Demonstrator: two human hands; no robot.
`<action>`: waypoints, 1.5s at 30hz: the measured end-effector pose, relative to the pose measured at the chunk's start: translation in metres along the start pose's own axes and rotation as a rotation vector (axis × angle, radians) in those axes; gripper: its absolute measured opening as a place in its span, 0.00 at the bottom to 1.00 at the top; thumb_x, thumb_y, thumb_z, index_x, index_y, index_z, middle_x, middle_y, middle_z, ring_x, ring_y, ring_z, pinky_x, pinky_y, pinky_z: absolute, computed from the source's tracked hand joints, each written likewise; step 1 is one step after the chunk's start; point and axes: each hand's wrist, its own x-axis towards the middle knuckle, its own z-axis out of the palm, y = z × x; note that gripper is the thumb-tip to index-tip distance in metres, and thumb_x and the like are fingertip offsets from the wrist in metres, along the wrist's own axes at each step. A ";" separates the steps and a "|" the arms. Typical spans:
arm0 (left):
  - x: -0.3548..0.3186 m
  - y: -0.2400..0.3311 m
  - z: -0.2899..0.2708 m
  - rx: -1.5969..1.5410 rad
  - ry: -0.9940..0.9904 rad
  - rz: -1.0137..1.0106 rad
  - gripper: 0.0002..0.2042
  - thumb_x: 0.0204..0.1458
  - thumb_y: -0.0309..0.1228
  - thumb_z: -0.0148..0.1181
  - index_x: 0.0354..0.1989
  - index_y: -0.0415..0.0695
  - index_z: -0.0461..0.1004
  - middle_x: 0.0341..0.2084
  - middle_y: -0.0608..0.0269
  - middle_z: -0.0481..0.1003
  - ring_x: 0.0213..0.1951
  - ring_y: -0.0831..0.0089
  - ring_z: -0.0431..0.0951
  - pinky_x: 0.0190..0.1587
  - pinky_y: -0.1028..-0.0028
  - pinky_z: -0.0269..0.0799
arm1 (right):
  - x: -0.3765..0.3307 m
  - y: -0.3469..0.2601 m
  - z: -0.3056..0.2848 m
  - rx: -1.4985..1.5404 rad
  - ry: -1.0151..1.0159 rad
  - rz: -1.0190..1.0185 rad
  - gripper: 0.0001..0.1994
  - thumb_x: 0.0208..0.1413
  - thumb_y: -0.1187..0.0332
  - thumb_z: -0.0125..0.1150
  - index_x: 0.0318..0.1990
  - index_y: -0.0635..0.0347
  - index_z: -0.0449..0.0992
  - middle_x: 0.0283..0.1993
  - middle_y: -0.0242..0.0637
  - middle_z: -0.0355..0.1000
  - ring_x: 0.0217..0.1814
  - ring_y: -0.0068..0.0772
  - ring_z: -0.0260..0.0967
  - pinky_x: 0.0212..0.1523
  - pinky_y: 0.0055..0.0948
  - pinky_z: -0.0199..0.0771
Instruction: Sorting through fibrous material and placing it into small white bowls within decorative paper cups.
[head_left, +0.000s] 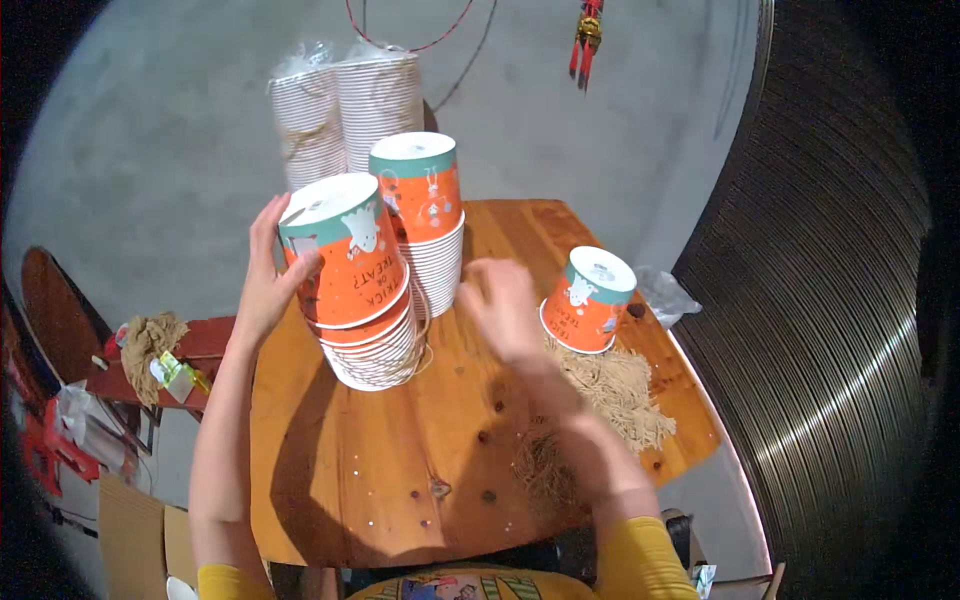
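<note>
While a small red side table (205, 340) with a bundle of twine sits off at the left edge, the left hand (268, 280) is spread flat against the side of a tilted stack of upside-down orange paper cups (360, 290) on the wooden table (400, 470). Just behind stands a second upright stack (420, 215), with wrapped white cups (345, 115) beyond. The right hand (505, 310) hovers blurred beside the stacks, fingers loosely apart, holding nothing I can make out. Further right, a lone cup (590, 300) rests by loose straw-coloured fibre (610, 385). Such cups look light, thin-walled, easily crushed and prone to toppling; steadying the leaning stack low on both sides seems wisest
</note>
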 end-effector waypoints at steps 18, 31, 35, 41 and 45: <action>-0.103 0.105 0.130 -0.723 -0.237 -0.440 0.27 0.57 0.34 0.54 0.60 0.35 0.54 0.53 0.52 0.64 0.53 0.68 0.67 0.56 0.71 0.61 | -0.052 0.020 -0.112 0.731 0.091 0.478 0.06 0.55 0.71 0.57 0.33 0.59 0.66 0.42 0.32 0.69 0.42 0.19 0.64 0.44 0.23 0.65; -0.123 0.158 0.092 0.011 -0.427 -0.017 0.09 0.54 0.27 0.52 0.44 0.40 0.68 0.27 0.48 0.73 0.33 0.52 0.75 0.35 0.65 0.71 | -0.177 0.041 -0.101 0.538 -0.637 0.492 0.09 0.47 0.72 0.60 0.37 0.59 0.75 0.38 0.40 0.70 0.45 0.45 0.66 0.46 0.36 0.69; -0.132 0.156 0.094 0.079 -0.419 0.153 0.07 0.50 0.25 0.53 0.37 0.41 0.69 0.23 0.54 0.73 0.28 0.55 0.74 0.32 0.61 0.69 | -0.181 0.038 -0.096 -0.108 -0.501 -0.232 0.07 0.47 0.69 0.61 0.35 0.58 0.75 0.37 0.39 0.71 0.44 0.44 0.67 0.45 0.38 0.68; -0.140 0.151 0.097 0.117 -0.450 0.288 0.07 0.46 0.25 0.55 0.35 0.42 0.70 0.21 0.56 0.71 0.27 0.59 0.73 0.32 0.63 0.68 | -0.176 0.032 -0.110 0.044 -0.542 -0.076 0.10 0.47 0.69 0.60 0.39 0.57 0.74 0.40 0.42 0.70 0.47 0.47 0.66 0.48 0.39 0.68; -0.142 0.151 0.096 0.162 -0.488 0.280 0.09 0.46 0.25 0.56 0.37 0.42 0.70 0.26 0.57 0.71 0.32 0.61 0.73 0.36 0.64 0.67 | -0.158 0.017 -0.127 0.158 -0.715 0.074 0.13 0.49 0.67 0.60 0.43 0.58 0.73 0.45 0.45 0.70 0.51 0.49 0.66 0.51 0.39 0.67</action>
